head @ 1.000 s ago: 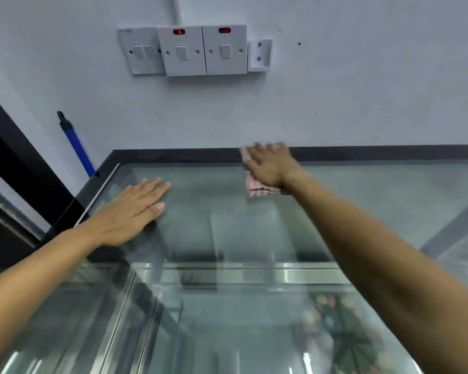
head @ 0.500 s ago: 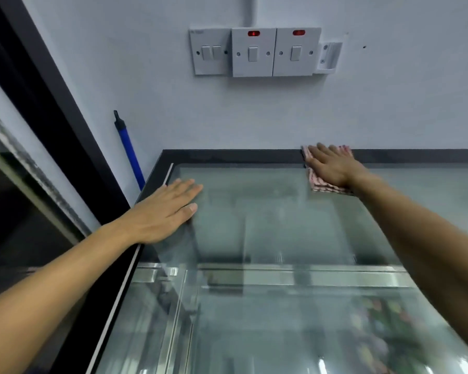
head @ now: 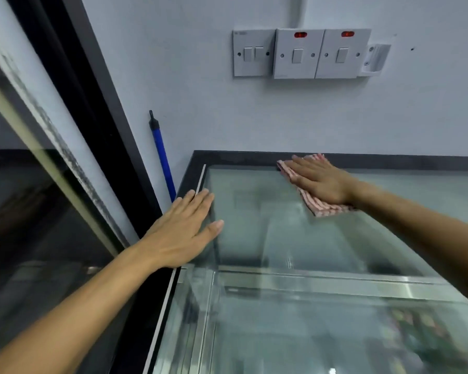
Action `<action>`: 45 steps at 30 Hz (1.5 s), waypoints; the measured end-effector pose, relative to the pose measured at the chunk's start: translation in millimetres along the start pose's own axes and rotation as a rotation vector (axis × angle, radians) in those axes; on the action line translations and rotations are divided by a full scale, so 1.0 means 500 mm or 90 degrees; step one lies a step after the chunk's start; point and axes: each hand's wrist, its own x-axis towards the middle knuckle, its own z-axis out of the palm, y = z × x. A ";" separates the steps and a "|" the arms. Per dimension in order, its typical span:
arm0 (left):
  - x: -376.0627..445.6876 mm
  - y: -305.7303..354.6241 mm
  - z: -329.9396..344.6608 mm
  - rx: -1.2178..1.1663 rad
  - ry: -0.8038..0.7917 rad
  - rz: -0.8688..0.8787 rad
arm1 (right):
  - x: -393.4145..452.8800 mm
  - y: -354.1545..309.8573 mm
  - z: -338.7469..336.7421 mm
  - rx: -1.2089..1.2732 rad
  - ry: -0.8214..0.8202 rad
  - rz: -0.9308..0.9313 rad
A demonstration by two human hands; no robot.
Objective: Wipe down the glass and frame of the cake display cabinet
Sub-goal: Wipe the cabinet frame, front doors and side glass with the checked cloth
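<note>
From the head view, your right hand (head: 318, 178) lies flat, fingers straight, pressing a pink-and-white striped cloth (head: 323, 207) onto the clear glass top (head: 281, 233) of the cake display cabinet. The cloth sits at the far edge of that glass top, its far end lapping onto the black back frame strip (head: 241, 157) just below the pale wall. It lies under the palm and trails toward your wrist, with its long axis running from the back frame toward you and slightly right.

The unwiped far-left corner of the glass top lies to the left of the cloth, and I judge the coming stroke runs that way along the back frame; the right hand is plainly the nearer one to it.

Your left hand (head: 185, 230) rests released and flat on the left edge of the glass top, fingers straight, holding nothing, partly over the black side frame (head: 183, 184). It stands near that corner, so a long sweep could meet it.

Left of the glass top, a blue broom handle (head: 161, 157) leans against the wall; above it, white wall switches (head: 297, 54).
</note>
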 end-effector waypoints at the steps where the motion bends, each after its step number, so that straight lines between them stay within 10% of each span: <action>1: -0.006 0.005 0.003 -0.005 0.003 -0.008 | 0.068 -0.018 0.004 -0.010 0.017 0.054; 5: -0.016 0.008 0.000 -0.064 0.049 -0.027 | 0.247 -0.221 0.035 -0.061 0.044 0.101; 12: -0.028 0.015 -0.003 -0.191 0.123 -0.010 | 0.034 -0.313 0.086 -0.040 -0.020 -0.341; 16: -0.027 0.016 0.005 -0.160 0.099 -0.023 | 0.081 -0.156 0.035 -0.019 -0.016 -0.137; 23: -0.006 0.001 0.016 -0.274 0.251 -0.024 | 0.262 -0.372 0.058 -0.032 0.026 -0.092; 30: -0.018 0.007 -0.005 -0.274 0.105 0.019 | -0.295 -0.324 0.086 -0.020 -0.046 -0.524; 34: 0.002 0.010 -0.001 -0.020 0.004 0.025 | -0.302 -0.089 0.037 -0.015 -0.048 -0.212; 38: -0.003 0.009 -0.014 -0.135 -0.005 -0.008 | -0.150 -0.138 0.062 -0.049 0.044 0.053; 45: -0.023 0.042 -0.020 -0.041 -0.005 -0.043 | -0.478 -0.666 0.167 -0.056 -0.039 -0.518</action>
